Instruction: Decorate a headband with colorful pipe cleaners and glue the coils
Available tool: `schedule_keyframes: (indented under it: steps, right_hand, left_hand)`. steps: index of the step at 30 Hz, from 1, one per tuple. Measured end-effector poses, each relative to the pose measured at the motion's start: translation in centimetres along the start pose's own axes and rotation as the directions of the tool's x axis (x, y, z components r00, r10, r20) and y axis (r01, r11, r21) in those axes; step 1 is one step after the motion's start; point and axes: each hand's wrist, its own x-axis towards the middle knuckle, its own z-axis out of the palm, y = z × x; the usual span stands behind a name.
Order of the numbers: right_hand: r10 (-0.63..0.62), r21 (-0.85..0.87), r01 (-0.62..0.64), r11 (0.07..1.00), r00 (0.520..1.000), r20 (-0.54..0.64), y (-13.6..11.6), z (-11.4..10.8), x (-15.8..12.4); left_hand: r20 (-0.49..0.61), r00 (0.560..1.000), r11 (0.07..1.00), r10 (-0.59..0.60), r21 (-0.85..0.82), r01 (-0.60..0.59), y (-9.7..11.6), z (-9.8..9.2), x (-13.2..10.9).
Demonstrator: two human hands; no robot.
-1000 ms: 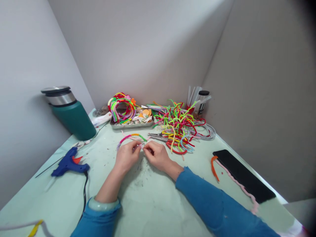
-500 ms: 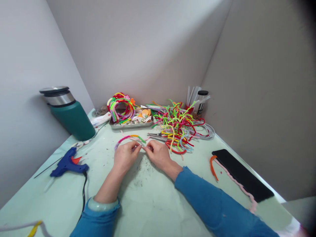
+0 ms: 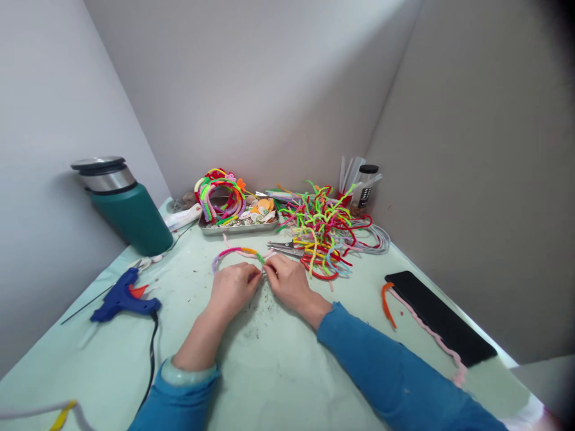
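A curved band wrapped in fuzzy pipe cleaner [image 3: 238, 250], with purple, pink, orange and green stretches, arches behind my hands. My right hand [image 3: 288, 281] is closed in a pinch at its green end. My left hand [image 3: 233, 288] is also closed, its thumb and fingertips pinching close to the right fingertips; the bit between them is too small to make out clearly. Just behind the band lies a pale pink pipe cleaner [image 3: 226, 240]. Scissors [image 3: 287, 248] rest on the table beyond my right hand.
A heap of pipe cleaners [image 3: 321, 215] lies behind. Finished hoops [image 3: 222, 200] sit on a metal tray [image 3: 240, 228] of buttons. At left stand a teal bottle [image 3: 132, 218] and a blue glue gun [image 3: 123, 302] with cord. A black phone-like slab [image 3: 442, 320] lies right.
The band's green end has shifted slightly down and toward my right fingertips. My left hand has moved a little right and down, its fingers more curled.
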Motion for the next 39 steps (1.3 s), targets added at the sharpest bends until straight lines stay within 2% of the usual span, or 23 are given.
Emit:
schedule_keyframes:
  steps: [5,10,15,22,28,33,39]
  right_hand:
    - [-0.1,0.145,0.097,0.985,0.995,0.01,-0.2,-0.19,-0.05]
    - [-0.167,0.275,0.163,0.947,0.986,-0.011,-0.45,-0.36,-0.05]
    - [-0.077,0.302,0.084,0.95,0.996,-0.035,-0.37,-0.13,-0.01]
    - [0.029,0.245,-0.033,0.969,0.999,0.022,-0.32,0.03,0.0]
    - [0.074,0.198,-0.083,0.977,0.996,0.052,-0.21,0.21,-0.01]
    - [0.142,0.163,-0.141,0.977,0.99,0.008,0.08,0.37,0.08]
    - [0.121,0.123,-0.118,0.985,0.993,-0.014,0.05,0.41,0.04]
  left_hand:
    - [0.021,1.0,1.0,0.007,-0.025,-0.007,0.05,0.04,-0.02]
    - [-0.027,0.992,0.975,-0.127,-0.185,0.119,-0.25,0.04,0.21]
    - [-0.05,0.978,0.934,-0.204,-0.31,0.179,-0.74,0.19,0.47]
    - [-0.036,0.976,0.9,-0.215,-0.395,0.184,-0.76,-0.17,0.56]
    - [-0.04,0.974,0.917,-0.222,-0.35,0.194,-0.62,-0.07,0.53]
    - [-0.06,0.976,0.939,-0.208,-0.293,0.182,-0.68,-0.02,0.49]
    - [-0.056,0.985,0.969,-0.164,-0.196,0.151,-0.62,-0.01,0.36]
